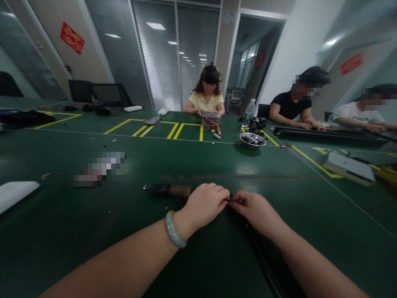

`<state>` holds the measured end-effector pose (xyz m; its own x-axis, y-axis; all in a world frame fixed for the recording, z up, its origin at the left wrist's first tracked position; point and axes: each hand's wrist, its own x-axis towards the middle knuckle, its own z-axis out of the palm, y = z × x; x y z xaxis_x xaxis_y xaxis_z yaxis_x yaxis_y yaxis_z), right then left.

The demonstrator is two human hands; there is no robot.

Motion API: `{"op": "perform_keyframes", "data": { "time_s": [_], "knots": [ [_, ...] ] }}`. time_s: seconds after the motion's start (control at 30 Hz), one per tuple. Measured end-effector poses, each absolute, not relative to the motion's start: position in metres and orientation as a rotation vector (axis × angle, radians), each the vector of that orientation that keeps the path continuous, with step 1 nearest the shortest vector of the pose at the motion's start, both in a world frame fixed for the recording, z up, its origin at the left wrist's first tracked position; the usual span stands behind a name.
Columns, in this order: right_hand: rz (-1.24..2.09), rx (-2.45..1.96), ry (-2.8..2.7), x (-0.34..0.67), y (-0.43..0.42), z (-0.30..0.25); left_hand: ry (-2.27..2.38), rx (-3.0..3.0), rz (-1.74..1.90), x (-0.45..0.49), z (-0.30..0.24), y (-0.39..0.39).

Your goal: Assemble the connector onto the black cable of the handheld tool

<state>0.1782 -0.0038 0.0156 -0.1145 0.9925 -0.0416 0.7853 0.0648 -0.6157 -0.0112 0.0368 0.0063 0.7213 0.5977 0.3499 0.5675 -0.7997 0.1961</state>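
An electric screwdriver with a brown body, black collar and small silver tip lies low over the green table, its tip pointing left. My left hand, with a pale green bangle at the wrist, is closed over its rear part. Close against it, my right hand pinches at the screwdriver's tail end, where the black cord joins. From there the cord runs down toward the near edge. My fingers hide the joint itself, so I cannot tell whether the cord is fully seated.
A steel bowl with dark parts and a water bottle stand ahead. Across the table, a person handles a grey box with coloured wires. Two people work at right beside a long black piece. A white object lies left.
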Motion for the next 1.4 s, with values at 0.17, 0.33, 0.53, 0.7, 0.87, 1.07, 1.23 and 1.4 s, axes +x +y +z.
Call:
{"op": "perform_keyframes", "data": {
  "time_s": [0.17, 0.33, 0.53, 0.7, 0.87, 1.07, 1.23, 1.4],
  "knots": [
    [0.725, -1.723, -1.887, 0.178, 0.000, 0.009, 0.994, 2.837, 0.610, -0.009, 0.005, 0.039],
    [0.762, -1.702, -1.875, 0.181, 0.003, 0.005, 0.998, 2.835, 0.628, -0.009, 0.004, 0.039],
    [0.757, -1.686, -1.863, 0.184, 0.004, 0.001, 1.026, 2.822, 0.659, -0.010, 0.004, 0.038],
    [0.773, -1.682, -1.863, 0.185, 0.005, -0.001, 1.015, 2.821, 0.700, -0.010, 0.001, 0.038],
    [0.773, -1.692, -1.864, 0.185, 0.004, 0.000, 0.956, 2.845, 0.673, -0.011, 0.002, 0.039],
    [0.817, -1.684, -1.861, 0.185, 0.004, 0.004, 0.927, 2.829, 0.664, -0.011, 0.005, 0.038],
    [0.819, -1.703, -1.859, 0.185, 0.004, 0.005, 0.979, 2.772, 0.694, -0.011, 0.005, 0.038],
    [0.811, -1.687, -1.868, 0.186, 0.004, 0.003, 0.950, 2.810, 0.676, -0.011, 0.005, 0.037]
  ]
}}
